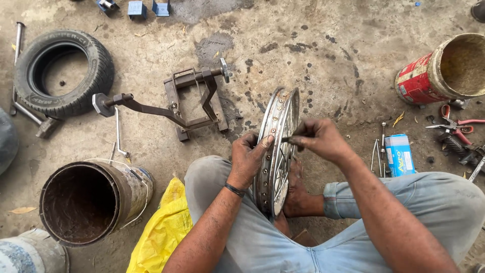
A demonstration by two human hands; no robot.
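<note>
A spoked metal wheel rim (281, 108) stands upright on edge between my knees, seen nearly edge-on. My left hand (250, 154) grips the rim's near side, thumb pressed on its inner face. My right hand (318, 137) pinches a small dark tool or spoke nipple at the rim's inner edge, next to the left thumb. Thin spokes (277, 167) show inside the rim. I sit on the concrete floor in grey trousers, one bare foot (298, 194) under the wheel.
A rusty metal stand (189, 98) lies ahead. A car tyre (63, 71) at far left, a rusty bucket (86, 202) on its side near left, a yellow bag (164, 227). At right: a red tin (444, 68), pliers (457, 126), a blue box (400, 154), loose spokes (378, 151).
</note>
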